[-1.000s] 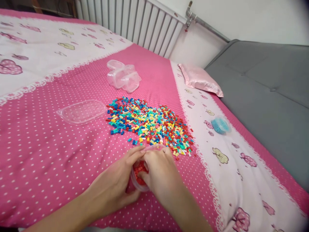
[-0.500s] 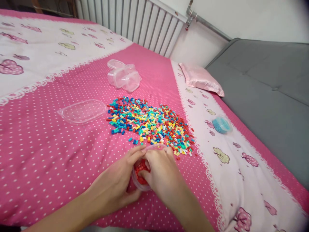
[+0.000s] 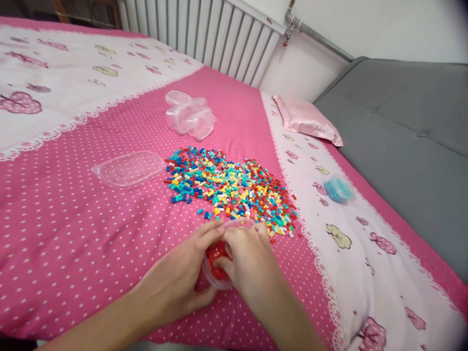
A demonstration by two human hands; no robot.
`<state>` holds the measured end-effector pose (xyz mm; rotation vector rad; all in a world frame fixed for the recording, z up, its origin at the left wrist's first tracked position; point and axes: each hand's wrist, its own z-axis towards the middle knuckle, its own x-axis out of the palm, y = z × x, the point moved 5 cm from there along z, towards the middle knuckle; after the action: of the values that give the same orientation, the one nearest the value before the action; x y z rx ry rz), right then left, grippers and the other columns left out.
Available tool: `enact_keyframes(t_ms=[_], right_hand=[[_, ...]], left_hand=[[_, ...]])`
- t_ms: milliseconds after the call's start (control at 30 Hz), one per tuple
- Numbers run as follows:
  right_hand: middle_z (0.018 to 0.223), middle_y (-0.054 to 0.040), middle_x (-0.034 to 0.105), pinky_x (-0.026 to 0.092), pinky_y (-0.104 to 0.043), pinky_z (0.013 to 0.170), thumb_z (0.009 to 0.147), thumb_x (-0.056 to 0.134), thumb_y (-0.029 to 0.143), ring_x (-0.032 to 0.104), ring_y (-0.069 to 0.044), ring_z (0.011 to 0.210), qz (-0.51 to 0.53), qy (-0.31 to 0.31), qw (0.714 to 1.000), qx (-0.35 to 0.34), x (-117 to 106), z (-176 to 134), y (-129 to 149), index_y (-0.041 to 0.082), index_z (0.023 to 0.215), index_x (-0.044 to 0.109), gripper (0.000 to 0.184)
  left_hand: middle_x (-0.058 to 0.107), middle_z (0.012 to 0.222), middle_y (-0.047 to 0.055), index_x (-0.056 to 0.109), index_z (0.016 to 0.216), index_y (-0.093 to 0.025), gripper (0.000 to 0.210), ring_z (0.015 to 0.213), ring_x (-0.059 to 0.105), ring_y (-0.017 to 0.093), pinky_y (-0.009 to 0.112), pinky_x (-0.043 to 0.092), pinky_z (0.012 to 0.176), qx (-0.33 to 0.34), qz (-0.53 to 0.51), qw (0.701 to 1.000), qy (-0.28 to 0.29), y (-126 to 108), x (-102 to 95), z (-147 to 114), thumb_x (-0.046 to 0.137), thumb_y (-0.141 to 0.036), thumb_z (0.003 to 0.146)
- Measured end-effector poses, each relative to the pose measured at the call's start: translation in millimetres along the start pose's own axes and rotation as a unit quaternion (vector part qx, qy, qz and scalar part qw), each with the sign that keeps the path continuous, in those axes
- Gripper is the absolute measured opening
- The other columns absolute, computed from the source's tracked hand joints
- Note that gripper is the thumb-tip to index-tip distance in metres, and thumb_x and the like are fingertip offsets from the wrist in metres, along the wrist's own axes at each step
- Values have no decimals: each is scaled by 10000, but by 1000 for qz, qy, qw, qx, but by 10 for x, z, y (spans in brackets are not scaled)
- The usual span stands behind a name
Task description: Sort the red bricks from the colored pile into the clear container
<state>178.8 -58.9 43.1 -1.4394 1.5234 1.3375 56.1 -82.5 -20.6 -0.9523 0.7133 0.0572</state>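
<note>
A clear plastic container [image 3: 216, 284] with red toy building bricks [image 3: 218, 254] in it stands at the near side of a loose brick pile. My left hand [image 3: 183, 270] curls around its left side and holds it. Over the container's opening is my right hand [image 3: 248, 253], fingers bent down and thumb against the red bricks. The right fingertips are hidden, so what they pinch does not show. Just beyond both hands spreads the pile of small multicoloured building bricks [image 3: 234, 183], blue, green, yellow, white and red.
A clear lid [image 3: 127, 168] lies left of the pile. Several clear containers [image 3: 190, 117] are bunched behind it. To the right sits a container of blue bricks [image 3: 339, 189]. A pink pillow [image 3: 307, 119] rests by the grey headboard [image 3: 398, 112], all on a pink bedspread [image 3: 73, 219].
The view has shifted slightly, so everything appears a little farther right. My right hand has moved slightly at the container, and more of the red bricks show. My left hand keeps its hold.
</note>
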Motion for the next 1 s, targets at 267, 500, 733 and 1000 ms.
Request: enact_keyframes(t_ms=[267,500,733,1000], right_hand=[[951,-42,769,365,-376,886,875,765,137,650,-249,953,-8,-12,1000,-4,-23,2,21,209,822,763,90],[884,-52,762,379,-368,871,811,829,152,641,-276,973,-7,-21,1000,0,-3,41,22,211,777,762,95],[873,23,766,341,-389,872,759,843,69,663,-229,900,66,-61,995,-33,-20,-3,-84,246,811,736,214],[952,-40,778,363,-425,907,806,817,87,672,-275,988,25,-46,998,-19,37,29,-53,227,808,755,153]], left_hand=[[375,1614,114,134,1581,-301,973,1468,429,311,522,439,1194,3,9,1000,0,-11,-17,11,610,-96,757],[379,1603,131,182,1572,-261,919,1474,420,289,502,439,1197,3,15,1000,6,-3,-6,0,605,-100,772],[400,1585,161,208,1545,-218,845,1480,413,275,485,446,1192,38,21,999,-14,-53,-36,13,587,-100,799],[378,1603,155,212,1547,-227,857,1494,392,280,492,434,1201,26,14,1000,-6,-39,-18,26,590,-97,788]])
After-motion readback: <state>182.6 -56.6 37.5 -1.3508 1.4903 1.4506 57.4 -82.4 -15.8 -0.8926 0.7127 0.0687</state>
